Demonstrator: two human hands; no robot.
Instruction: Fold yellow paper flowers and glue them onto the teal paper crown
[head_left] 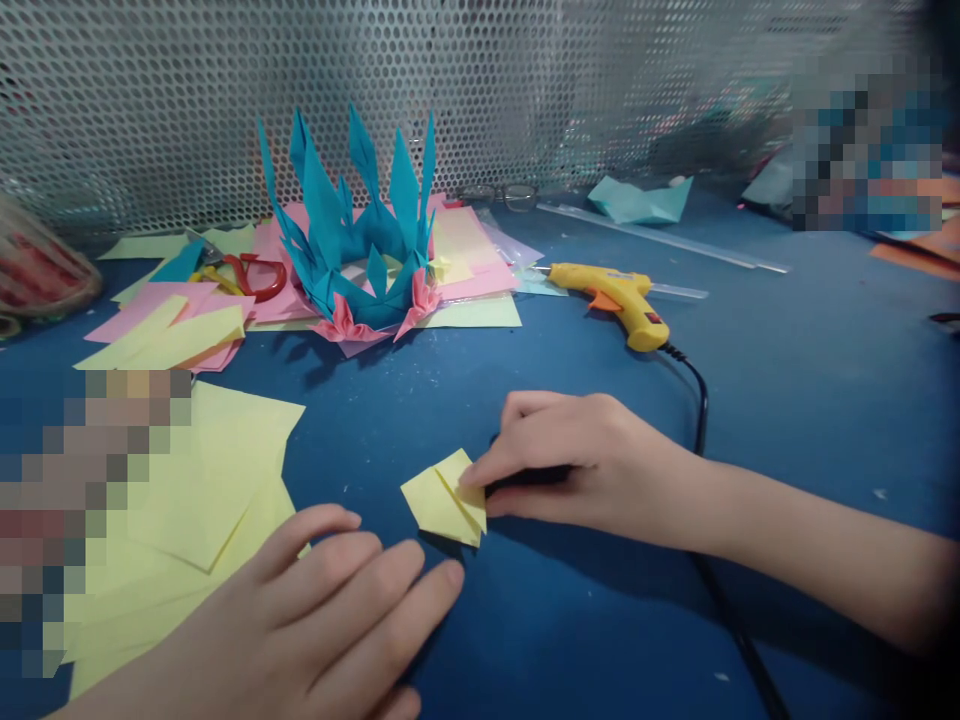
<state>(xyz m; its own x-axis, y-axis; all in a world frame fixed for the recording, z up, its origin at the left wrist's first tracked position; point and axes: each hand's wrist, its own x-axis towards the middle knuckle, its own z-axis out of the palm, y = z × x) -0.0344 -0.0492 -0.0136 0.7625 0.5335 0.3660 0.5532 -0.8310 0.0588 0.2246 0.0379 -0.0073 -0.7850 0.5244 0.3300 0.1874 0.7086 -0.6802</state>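
A small folded piece of yellow paper (439,500) lies at mid table, with a slanting fold across it. My right hand (577,450) pinches its right edge between index finger and thumb. To the lower left, my left hand (345,610) is spread with fingers apart, close to the paper but not touching it. Beneath and beside my left wrist are larger yellow paper sheets (202,470). Beyond both hands stands a blue folded-paper crown (360,250) with tall points and pink folded pieces at its base.
A yellow glue gun (619,295) lies at the right, its black cable (701,400) running under my right forearm. Red-handled scissors (255,278) rest on pink and yellow sheets. Clear glue sticks (660,235) and a pale blue folded paper (641,200) lie near the perforated metal panel (525,90).
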